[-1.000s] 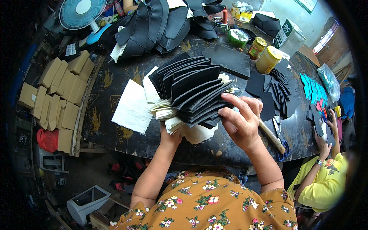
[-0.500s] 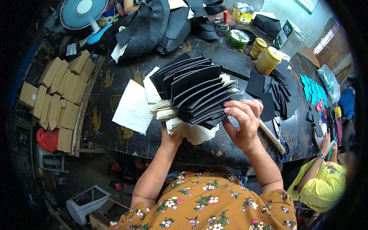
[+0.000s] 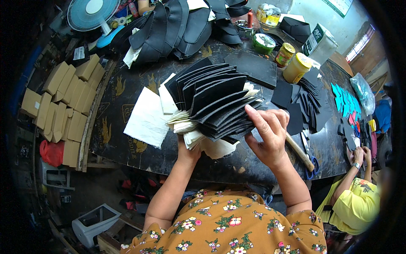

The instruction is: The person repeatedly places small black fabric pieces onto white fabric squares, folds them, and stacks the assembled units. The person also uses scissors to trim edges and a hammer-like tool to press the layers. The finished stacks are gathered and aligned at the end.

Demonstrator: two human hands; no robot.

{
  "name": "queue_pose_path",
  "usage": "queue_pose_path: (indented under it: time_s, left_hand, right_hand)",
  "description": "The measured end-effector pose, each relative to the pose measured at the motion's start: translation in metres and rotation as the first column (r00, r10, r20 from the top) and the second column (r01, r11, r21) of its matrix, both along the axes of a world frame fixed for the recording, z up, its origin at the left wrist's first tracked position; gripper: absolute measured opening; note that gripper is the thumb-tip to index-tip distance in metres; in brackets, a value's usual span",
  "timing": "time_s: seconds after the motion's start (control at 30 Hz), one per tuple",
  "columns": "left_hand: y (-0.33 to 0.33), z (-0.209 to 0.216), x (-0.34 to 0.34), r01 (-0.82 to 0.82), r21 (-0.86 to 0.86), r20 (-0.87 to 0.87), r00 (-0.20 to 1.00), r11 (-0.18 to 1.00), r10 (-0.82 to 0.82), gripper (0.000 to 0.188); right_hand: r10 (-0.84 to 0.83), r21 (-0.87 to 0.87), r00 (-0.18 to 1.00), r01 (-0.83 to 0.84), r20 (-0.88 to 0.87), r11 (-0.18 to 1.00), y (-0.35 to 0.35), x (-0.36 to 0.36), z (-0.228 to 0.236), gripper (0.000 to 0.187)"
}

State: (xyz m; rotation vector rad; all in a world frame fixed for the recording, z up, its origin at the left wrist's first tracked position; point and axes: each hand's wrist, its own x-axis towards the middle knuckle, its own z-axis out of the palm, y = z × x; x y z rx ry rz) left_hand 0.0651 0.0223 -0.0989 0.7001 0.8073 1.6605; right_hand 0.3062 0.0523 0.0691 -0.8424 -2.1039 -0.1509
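A thick, fanned stack of black fabric-like pieces (image 3: 218, 95) is held up over the dark table, with cream cloth pieces (image 3: 188, 127) bunched at its near left corner. My left hand (image 3: 189, 151) supports the stack from below at that corner; its fingers are hidden underneath. At the right edge, the thumb and fingers of my right hand (image 3: 270, 133) close on the ends of the black layers. Loose white cloth (image 3: 146, 116) lies flat to the left of the stack. Another cream cloth (image 3: 218, 148) shows beneath it.
By my right forearm lie a wooden handle (image 3: 299, 153) and blue-handled scissors (image 3: 313, 167). Black cut pieces (image 3: 306, 103), jars (image 3: 297, 67) and a metal can (image 3: 319, 42) stand beyond. Large black pieces (image 3: 169, 31) are heaped behind. A co-worker in yellow (image 3: 355, 207) sits right.
My right index finger has shifted upward along the stack's right edge, and the layers there are pressed closer together. My left hand stays in place. The co-worker's hands have moved slightly.
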Motion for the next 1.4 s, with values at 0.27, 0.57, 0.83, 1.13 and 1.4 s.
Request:
queue_pose_path:
  time_s: [0.27,0.57,0.83,1.13,1.4]
  left_hand:
    - [0.011,-0.031,0.002,-0.036,0.193,0.015,0.999,0.981,0.034,0.064]
    - [0.005,-0.01,0.0,0.019,0.051,0.106,0.994,0.999,-0.024,0.062]
    - [0.005,-0.01,-0.009,0.097,0.149,0.197,0.972,0.984,-0.125,0.068]
    - [-0.001,0.0,-0.007,0.095,0.044,0.244,0.964,0.995,-0.103,0.07]
    - [0.011,-0.015,-0.018,-0.174,0.16,-0.474,0.85,0.972,0.23,0.056]
  right_hand:
    - [0.016,0.011,1.0,-0.016,-0.019,1.0,0.0,0.0,-0.003,0.075]
    - [0.01,0.035,1.0,-0.01,-0.002,0.999,-0.004,0.001,-0.001,0.051]
    - [0.06,-0.001,0.994,-0.06,0.093,0.998,-0.001,0.003,0.01,0.034]
    - [0.078,-0.021,0.994,-0.077,0.071,0.997,-0.004,0.006,0.007,0.045]
    - [0.08,-0.126,0.993,-0.069,0.083,0.99,-0.007,0.009,0.005,0.106]
